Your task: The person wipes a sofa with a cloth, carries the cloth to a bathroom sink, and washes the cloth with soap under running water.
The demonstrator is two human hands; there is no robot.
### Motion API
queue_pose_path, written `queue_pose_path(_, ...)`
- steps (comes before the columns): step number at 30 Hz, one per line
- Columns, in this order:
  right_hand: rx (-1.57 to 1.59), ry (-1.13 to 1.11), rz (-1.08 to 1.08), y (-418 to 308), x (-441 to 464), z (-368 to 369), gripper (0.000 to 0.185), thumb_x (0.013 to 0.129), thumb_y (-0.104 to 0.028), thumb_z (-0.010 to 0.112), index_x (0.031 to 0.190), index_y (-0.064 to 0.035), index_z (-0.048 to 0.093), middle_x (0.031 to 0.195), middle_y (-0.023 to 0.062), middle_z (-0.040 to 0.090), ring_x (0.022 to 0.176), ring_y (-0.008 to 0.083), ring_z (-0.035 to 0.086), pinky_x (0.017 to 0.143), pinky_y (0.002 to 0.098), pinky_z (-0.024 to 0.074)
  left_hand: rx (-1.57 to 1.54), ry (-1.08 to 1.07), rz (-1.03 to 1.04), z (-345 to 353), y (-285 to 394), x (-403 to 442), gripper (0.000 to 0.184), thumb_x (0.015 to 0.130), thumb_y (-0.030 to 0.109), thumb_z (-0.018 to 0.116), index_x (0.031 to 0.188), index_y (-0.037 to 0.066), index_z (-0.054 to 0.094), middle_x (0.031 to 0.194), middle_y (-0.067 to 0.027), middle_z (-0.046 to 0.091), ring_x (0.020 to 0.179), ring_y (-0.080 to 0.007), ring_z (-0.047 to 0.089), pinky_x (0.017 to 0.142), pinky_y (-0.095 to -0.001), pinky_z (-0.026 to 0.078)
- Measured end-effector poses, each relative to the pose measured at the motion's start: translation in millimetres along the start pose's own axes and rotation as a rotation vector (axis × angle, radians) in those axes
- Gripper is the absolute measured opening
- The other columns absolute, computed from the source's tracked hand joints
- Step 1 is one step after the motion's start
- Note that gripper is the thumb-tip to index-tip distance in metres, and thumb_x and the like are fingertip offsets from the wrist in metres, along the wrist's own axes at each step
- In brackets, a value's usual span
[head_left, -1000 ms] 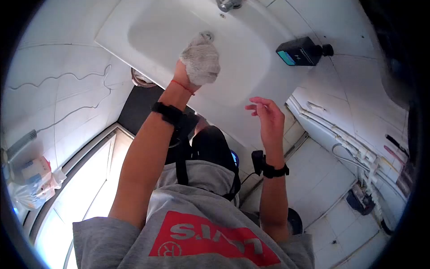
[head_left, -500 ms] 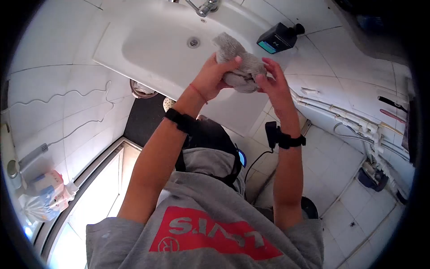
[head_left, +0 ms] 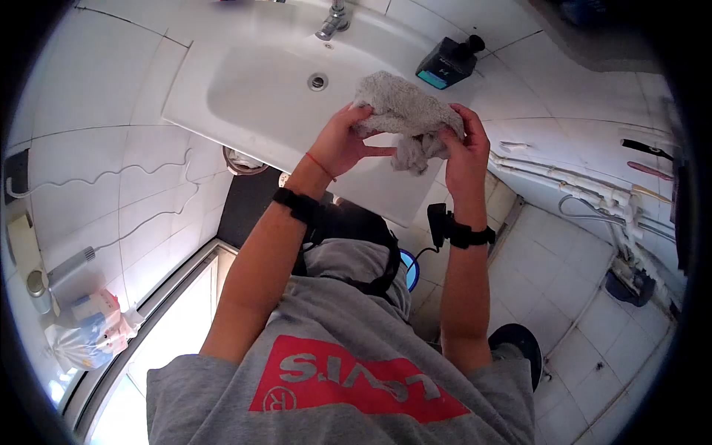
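A grey towel (head_left: 400, 104), crumpled and partly spread, hangs between my hands over the front of the white washbasin (head_left: 185, 96). My left hand (head_left: 341, 144) is closed on its left end, the thumb on top and a finger stretched out underneath. At the other end, my right hand (head_left: 469, 148) grips the cloth between thumb and fingers. A bunched part of the towel droops below, near my right thumb. Beyond the cloth are the basin's drain (head_left: 317, 81) and the metal faucet (head_left: 332, 22).
A dark bottle (head_left: 449, 63) stands on the basin's right rim. White pipes (head_left: 564, 178) run along the right wall. A plastic-wrapped pack (head_left: 93, 326) and a grey device with a coiled white cord (head_left: 74, 271) are at the left. A bin (head_left: 241, 159) sits below the basin.
The towel has gone from a compact bundle to a wider, looser spread, with a part now drooping. My right hand has moved slightly lower and right; the view has shifted a little.
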State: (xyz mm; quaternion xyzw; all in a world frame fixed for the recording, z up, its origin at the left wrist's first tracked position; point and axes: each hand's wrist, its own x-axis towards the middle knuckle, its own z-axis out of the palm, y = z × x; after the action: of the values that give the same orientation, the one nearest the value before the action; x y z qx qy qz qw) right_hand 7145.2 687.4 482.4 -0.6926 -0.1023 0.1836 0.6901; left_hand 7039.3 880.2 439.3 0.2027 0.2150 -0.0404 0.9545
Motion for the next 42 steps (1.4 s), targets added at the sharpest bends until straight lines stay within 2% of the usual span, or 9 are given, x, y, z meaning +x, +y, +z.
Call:
queue_pose_path(10, 0.186, -0.086, -0.024, -16, 7, 17, 0.045, 0.081, 0.009, 0.064, 0.123, -0.0047, 0.055, 0.120, 0.0074, 0.058, 0.112, 0.0171, 0.055, 0.096, 0.0308, 0.0473, -0.286, -0.176, -0.037, 17, -13, 11, 0.054, 0.096, 0.040, 0.054, 0.141, 0.012, 0.043, 0.142, -0.0119, 0.047, 0.134, -0.0322, 0.043, 0.109, -0.0620, 0.031)
queue_pose_path(14, -0.187, -0.103, 0.012, -6, 9, 26, 0.040, 0.080, -0.001, 0.071, 0.117, -0.0055, 0.057, 0.120, 0.0088, 0.059, 0.113, 0.0215, 0.056, 0.096, 0.0348, 0.0467, -0.290, -0.216, -0.026, 41, -11, 22, 0.054, 0.098, 0.046, 0.052, 0.139, 0.011, 0.044, 0.139, -0.0103, 0.049, 0.131, -0.0303, 0.045, 0.110, -0.0525, 0.034)
queue_pose_path(17, -0.896, -0.107, -0.450, -12, 13, 15, 0.044, 0.078, -0.008, 0.073, 0.119, -0.0055, 0.058, 0.123, 0.0130, 0.059, 0.114, 0.0303, 0.057, 0.098, 0.0406, 0.0459, -0.197, -0.097, 0.014, 45, -19, 56, 0.048, 0.099, 0.040, 0.052, 0.135, 0.009, 0.046, 0.136, -0.0102, 0.051, 0.127, -0.0284, 0.049, 0.106, -0.0481, 0.040)
queue_pose_path(20, -0.811, -0.112, -0.460, -6, 38, -12, 0.047, 0.079, -0.011, 0.071, 0.123, -0.0046, 0.057, 0.127, 0.0162, 0.057, 0.117, 0.0370, 0.055, 0.101, 0.0438, 0.0441, -0.090, 0.042, 0.049, 47, -27, 88, 0.041, 0.100, 0.031, 0.054, 0.132, 0.006, 0.047, 0.129, -0.0112, 0.055, 0.117, -0.0264, 0.056, 0.096, -0.0434, 0.049)
queue_pose_path(23, -0.858, 0.007, -0.600, -36, 66, -21, 0.047, 0.080, -0.007, 0.065, 0.127, -0.0029, 0.056, 0.132, 0.0166, 0.055, 0.119, 0.0369, 0.055, 0.101, 0.0433, 0.0442, 0.057, 0.181, 0.165, 65, -35, 112, 0.032, 0.094, 0.023, 0.061, 0.121, 0.004, 0.058, 0.104, -0.0080, 0.066, 0.093, -0.0238, 0.065, 0.084, -0.0380, 0.054)
queue_pose_path(26, -1.047, -0.022, -0.630, -46, 98, -27, 0.047, 0.082, -0.006, 0.059, 0.128, -0.0011, 0.055, 0.135, 0.0157, 0.053, 0.122, 0.0362, 0.053, 0.101, 0.0438, 0.0446, 0.321, 0.238, 0.340, 83, -41, 126, 0.032, 0.091, 0.024, 0.065, 0.114, 0.002, 0.062, 0.096, -0.0067, 0.068, 0.088, -0.0217, 0.066, 0.083, -0.0367, 0.053)
queue_pose_path(29, -1.248, -0.105, -0.482, -34, 117, -33, 0.047, 0.083, -0.008, 0.056, 0.129, -0.0020, 0.055, 0.136, 0.0125, 0.053, 0.121, 0.0332, 0.054, 0.099, 0.0458, 0.0446, 0.559, 0.240, 0.342, 86, -43, 145, 0.036, 0.087, 0.025, 0.067, 0.114, 0.001, 0.063, 0.100, -0.0099, 0.070, 0.092, -0.0220, 0.067, 0.083, -0.0359, 0.052)
queue_pose_path(35, -1.442, -0.016, -0.626, -39, 119, -30, 0.045, 0.082, -0.010, 0.057, 0.127, -0.0077, 0.058, 0.135, 0.0068, 0.055, 0.117, 0.0252, 0.058, 0.095, 0.0475, 0.0435, 0.731, 0.303, 0.400, 82, -38, 156, 0.040, 0.085, 0.027, 0.070, 0.115, 0.001, 0.064, 0.105, -0.0150, 0.071, 0.098, -0.0254, 0.068, 0.086, -0.0362, 0.052)
queue_pose_path(42, -1.481, -0.030, -0.566, -48, 126, -23, 0.042, 0.078, -0.008, 0.060, 0.120, -0.0140, 0.065, 0.125, 0.0010, 0.059, 0.110, 0.0236, 0.061, 0.092, 0.0458, 0.0439, 0.658, 0.201, 0.428, 68, -37, 171, 0.043, 0.084, 0.026, 0.071, 0.118, 0.001, 0.062, 0.108, -0.0136, 0.070, 0.099, -0.0231, 0.067, 0.087, -0.0359, 0.052)
